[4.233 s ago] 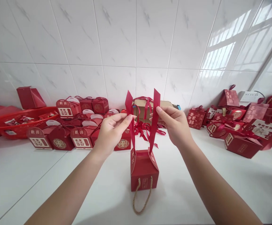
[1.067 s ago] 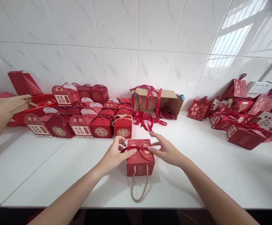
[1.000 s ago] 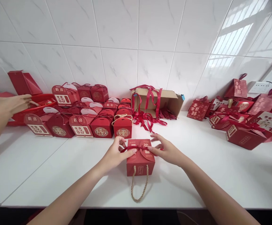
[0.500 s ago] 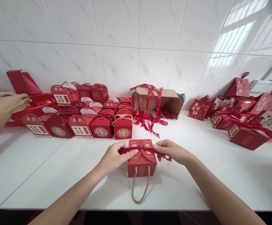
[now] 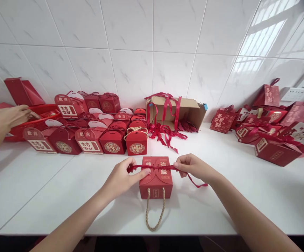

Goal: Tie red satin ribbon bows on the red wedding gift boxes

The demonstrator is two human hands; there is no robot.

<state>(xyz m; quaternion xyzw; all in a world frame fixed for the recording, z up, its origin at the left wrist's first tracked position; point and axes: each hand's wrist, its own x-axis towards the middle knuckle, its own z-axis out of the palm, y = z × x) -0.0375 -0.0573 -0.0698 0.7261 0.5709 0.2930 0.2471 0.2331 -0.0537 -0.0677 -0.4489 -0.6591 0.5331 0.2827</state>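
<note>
A red gift box [image 5: 156, 181] with overlapping rounded top flaps stands on the white table in front of me. Its twisted rope handle [image 5: 155, 229] hangs down toward the table's front edge. Across the lid runs a dark red ribbon [image 5: 168, 167], crossed at the middle where the flaps meet. My left hand [image 5: 124, 176] is closed on the ribbon's left end, its thumb lying along the lid. On the other side my right hand [image 5: 192, 167] pinches the right end between thumb and fingers. A loose tail of ribbon trails below that hand to the right.
Rows of red gift boxes [image 5: 89, 140] stand at the back left. A cardboard box [image 5: 191, 101] draped with red ribbons sits against the tiled wall. More red boxes [image 5: 276, 150] are piled right. Another person's hands [image 5: 7, 117] reach into a red basket [image 5: 20, 131] far left.
Both my hands have drawn slightly apart, and the ribbon is straighter across the lid. The right tail hangs out farther. The other person's hands have shifted left.
</note>
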